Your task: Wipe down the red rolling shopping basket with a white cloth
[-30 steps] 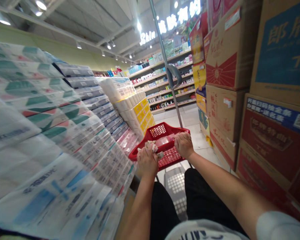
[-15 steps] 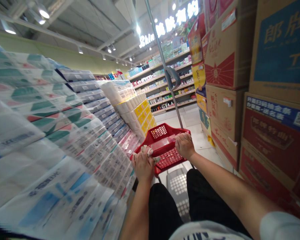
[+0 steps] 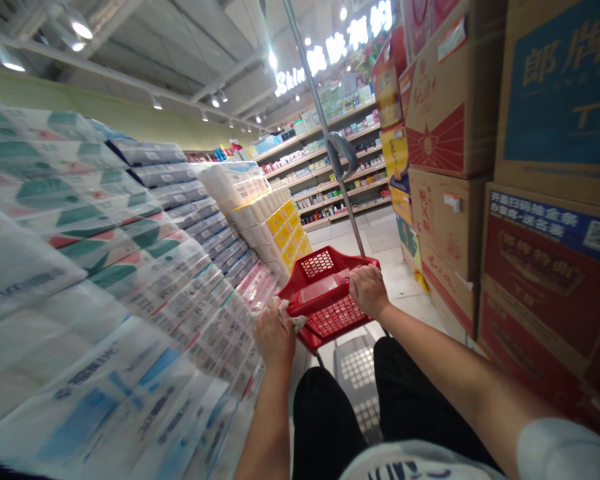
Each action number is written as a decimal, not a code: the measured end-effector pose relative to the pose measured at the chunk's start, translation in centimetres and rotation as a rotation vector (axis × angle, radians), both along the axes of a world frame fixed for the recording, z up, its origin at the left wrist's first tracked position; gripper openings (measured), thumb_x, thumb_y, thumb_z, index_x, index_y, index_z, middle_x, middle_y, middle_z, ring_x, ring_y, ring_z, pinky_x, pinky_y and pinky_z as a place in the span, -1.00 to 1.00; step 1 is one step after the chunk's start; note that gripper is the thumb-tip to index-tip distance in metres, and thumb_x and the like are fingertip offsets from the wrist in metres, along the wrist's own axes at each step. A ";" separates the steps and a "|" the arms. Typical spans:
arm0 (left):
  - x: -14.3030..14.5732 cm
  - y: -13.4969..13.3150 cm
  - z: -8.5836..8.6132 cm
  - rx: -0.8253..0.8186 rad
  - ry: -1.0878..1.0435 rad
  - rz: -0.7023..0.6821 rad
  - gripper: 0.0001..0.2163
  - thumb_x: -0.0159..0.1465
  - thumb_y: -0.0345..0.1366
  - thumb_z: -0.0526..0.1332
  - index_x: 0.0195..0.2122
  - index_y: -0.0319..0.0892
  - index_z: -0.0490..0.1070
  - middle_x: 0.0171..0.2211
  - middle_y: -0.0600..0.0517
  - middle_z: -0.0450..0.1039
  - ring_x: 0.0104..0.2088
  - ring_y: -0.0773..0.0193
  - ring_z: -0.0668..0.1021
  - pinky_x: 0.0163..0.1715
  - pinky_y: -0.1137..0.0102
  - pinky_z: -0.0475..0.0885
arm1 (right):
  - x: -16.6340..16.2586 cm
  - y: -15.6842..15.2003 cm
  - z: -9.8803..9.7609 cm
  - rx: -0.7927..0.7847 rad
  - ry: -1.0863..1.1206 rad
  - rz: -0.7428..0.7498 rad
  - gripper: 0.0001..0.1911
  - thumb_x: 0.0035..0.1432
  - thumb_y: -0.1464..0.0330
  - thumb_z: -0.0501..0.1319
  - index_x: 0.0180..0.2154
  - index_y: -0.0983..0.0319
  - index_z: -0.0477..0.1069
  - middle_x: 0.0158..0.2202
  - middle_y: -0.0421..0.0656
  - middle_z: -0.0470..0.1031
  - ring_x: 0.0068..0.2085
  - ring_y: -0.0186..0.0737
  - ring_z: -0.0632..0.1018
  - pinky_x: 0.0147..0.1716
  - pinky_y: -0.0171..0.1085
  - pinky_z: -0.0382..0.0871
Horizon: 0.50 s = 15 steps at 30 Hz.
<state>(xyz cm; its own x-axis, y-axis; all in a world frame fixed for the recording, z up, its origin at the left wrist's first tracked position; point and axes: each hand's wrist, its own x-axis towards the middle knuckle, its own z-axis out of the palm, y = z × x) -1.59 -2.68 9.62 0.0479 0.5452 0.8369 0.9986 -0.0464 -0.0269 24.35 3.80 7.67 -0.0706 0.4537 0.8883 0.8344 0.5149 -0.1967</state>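
Observation:
A red plastic shopping cart basket [image 3: 325,267] stands in front of me in a shop aisle. My left hand [image 3: 274,337] is closed on a crumpled pale cloth [image 3: 290,319] at the cart's near left corner. My right hand [image 3: 367,291] is closed on the cart's near right rim. A grey lower basket [image 3: 355,380] shows beneath the red one, above my dark trousers. A metal pole [image 3: 325,127] with a grey hook rises from the cart's far side.
Stacked packs of tissue and paper rolls [image 3: 130,267] slope along the left, close to my left hand. Cardboard boxes [image 3: 480,167] are piled high on the right. Pale floor tiles [image 3: 375,237] run ahead to shelves of goods [image 3: 330,173] at the back.
My left hand with the cloth has slid left and down off the handle's middle to the cart's left corner. The right hand has kept its grip.

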 end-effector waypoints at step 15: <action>0.5 -0.2 -0.8 -0.034 0.172 0.001 -0.63 0.33 -0.18 0.04 0.13 -0.11 0.33 0.07 -0.20 0.34 0.13 -0.02 0.33 0.15 0.02 0.15 | 0.1 0.0 0.1 0.005 -0.007 0.003 -0.83 0.23 0.41 0.04 -0.21 0.20 0.40 -0.22 -0.11 0.46 -0.10 -0.08 0.33 0.06 -0.10 0.07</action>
<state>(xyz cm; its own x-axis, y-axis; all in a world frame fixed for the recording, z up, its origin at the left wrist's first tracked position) -1.05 -2.88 8.84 0.1886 0.5728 0.7977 0.9793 -0.0493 -0.1962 24.44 3.79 7.73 -0.0783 0.4489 0.8901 0.8344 0.5181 -0.1879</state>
